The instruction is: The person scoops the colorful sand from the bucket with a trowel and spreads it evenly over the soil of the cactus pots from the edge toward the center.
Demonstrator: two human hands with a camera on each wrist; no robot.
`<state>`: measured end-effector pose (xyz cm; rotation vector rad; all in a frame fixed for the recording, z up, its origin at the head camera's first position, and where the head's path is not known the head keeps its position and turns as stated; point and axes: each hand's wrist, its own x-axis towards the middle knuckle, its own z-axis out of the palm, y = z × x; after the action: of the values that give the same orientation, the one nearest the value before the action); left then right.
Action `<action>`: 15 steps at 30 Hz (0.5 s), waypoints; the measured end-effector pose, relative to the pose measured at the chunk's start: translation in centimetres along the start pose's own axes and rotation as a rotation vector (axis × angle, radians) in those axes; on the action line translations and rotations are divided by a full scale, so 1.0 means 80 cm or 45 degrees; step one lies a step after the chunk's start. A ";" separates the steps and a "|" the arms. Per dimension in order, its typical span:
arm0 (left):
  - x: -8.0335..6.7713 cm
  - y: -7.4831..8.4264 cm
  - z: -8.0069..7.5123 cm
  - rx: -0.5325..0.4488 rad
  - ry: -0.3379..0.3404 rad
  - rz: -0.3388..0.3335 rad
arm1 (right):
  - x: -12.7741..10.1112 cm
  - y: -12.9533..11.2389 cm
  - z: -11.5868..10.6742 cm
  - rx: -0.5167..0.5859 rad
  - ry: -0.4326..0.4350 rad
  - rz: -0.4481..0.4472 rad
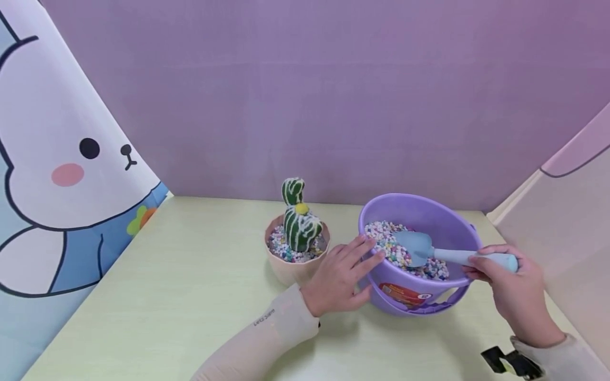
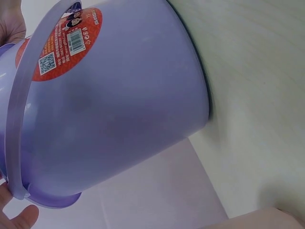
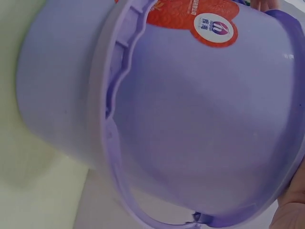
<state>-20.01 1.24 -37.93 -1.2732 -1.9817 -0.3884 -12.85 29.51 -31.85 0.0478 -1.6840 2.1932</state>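
Note:
A purple bucket [image 1: 405, 293] stands on the right part of the table, its handle hanging down the front. Inside lie many small multicoloured pebbles [image 1: 388, 241]. My right hand [image 1: 517, 286] grips the handle of a light blue hand shovel [image 1: 457, 256] at the bucket's right rim, and the shovel's blade rests among the pebbles. On the other side, my left hand [image 1: 340, 275] has its fingers spread, fingertips at the bucket's left rim. Just left of that hand sits a pinkish pot [image 1: 288, 270] with a green and white cactus [image 1: 300, 227] set in similar pebbles.
A pale yellow-green table [image 1: 190, 275] carries everything. Behind it rises a purple backdrop [image 1: 286, 106]. A panel with a cartoon rabbit [image 1: 52, 132] slants along the left side, and a pale panel [image 1: 572, 233] borders the right.

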 end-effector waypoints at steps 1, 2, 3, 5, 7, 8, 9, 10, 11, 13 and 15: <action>0.000 0.000 0.000 -0.004 -0.003 -0.003 | 0.001 0.001 -0.001 0.019 0.010 0.020; -0.001 0.000 0.000 -0.008 -0.006 -0.006 | 0.002 0.001 -0.001 0.047 0.016 0.037; -0.001 0.000 0.000 -0.007 -0.009 -0.006 | 0.002 0.002 -0.002 0.085 0.020 0.049; -0.001 0.000 0.000 -0.002 -0.011 -0.006 | 0.004 0.004 -0.001 0.170 0.015 0.055; -0.001 0.000 0.000 0.002 -0.016 -0.006 | 0.004 0.005 0.000 0.230 0.014 0.055; -0.001 0.000 0.000 0.010 -0.016 -0.004 | 0.005 0.005 0.001 0.255 0.011 0.054; -0.001 0.000 0.001 0.012 -0.017 -0.003 | 0.004 0.005 0.001 0.271 0.007 0.055; -0.001 0.000 0.000 0.014 -0.018 -0.003 | 0.004 0.005 0.001 0.279 0.003 0.053; -0.001 0.000 0.001 0.018 -0.020 -0.003 | 0.004 0.005 0.000 0.281 0.006 0.059; -0.001 0.000 0.001 0.024 -0.022 -0.002 | 0.004 0.006 -0.001 0.287 0.009 0.064; -0.001 0.000 0.001 0.026 -0.023 -0.004 | 0.004 0.007 -0.001 0.317 0.017 0.058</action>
<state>-20.05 1.21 -38.07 -1.2648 -1.9980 -0.3589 -13.31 29.53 -32.32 0.0606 -1.4084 2.4197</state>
